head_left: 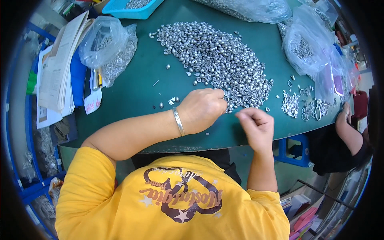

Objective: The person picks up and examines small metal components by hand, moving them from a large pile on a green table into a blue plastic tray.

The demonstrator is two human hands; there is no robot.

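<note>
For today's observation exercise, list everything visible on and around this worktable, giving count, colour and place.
small metal caps: one large heap, silver, table centre
table: one, dark green
clear bags of metal parts: several, left and far right
tray: one, blue, top edge
paper stack: one, white, left
metal rings: small cluster, silver, right
co-worker's arm: one, right edge
bracelet: one, silver, left wrist
left hand: at the heap's near edge, fingers curled
right hand: fingers pinched, contents unclear
</note>
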